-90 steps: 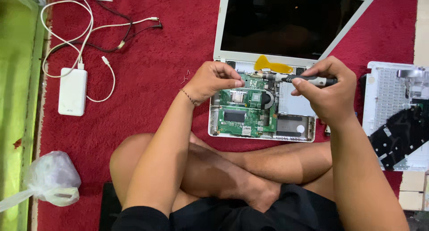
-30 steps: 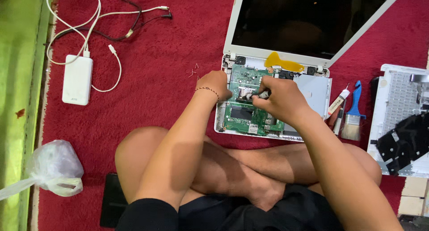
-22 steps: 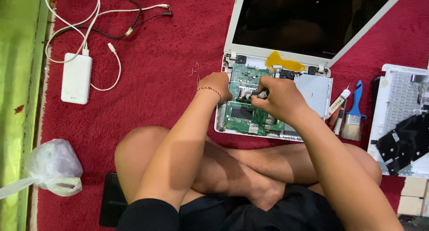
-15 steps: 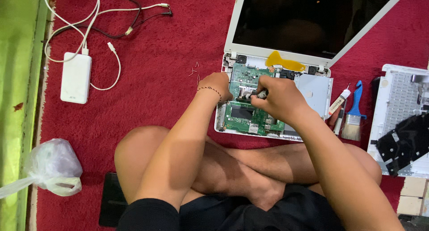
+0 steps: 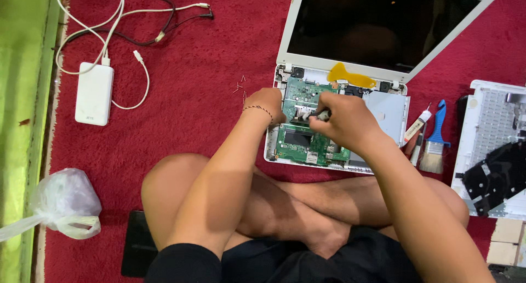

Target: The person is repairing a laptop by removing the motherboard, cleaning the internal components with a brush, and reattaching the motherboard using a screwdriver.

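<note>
Two hands over the green circuit board: right hand fingers clamped on a screwdriver, left hand fingers curled, resting on the board's left edge.

A red carpet covers the floor. On it lie an opened white laptop far right, a power bank far left, a plastic bag near left, and a blue brush at right.

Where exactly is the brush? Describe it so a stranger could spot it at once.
Start at the open white laptop on the red carpet. Just off the right edge of its base lie a few small tools. The brush is the rightmost of these, before the white keyboard cover; it alone has a blue handle and pale bristles.
</note>
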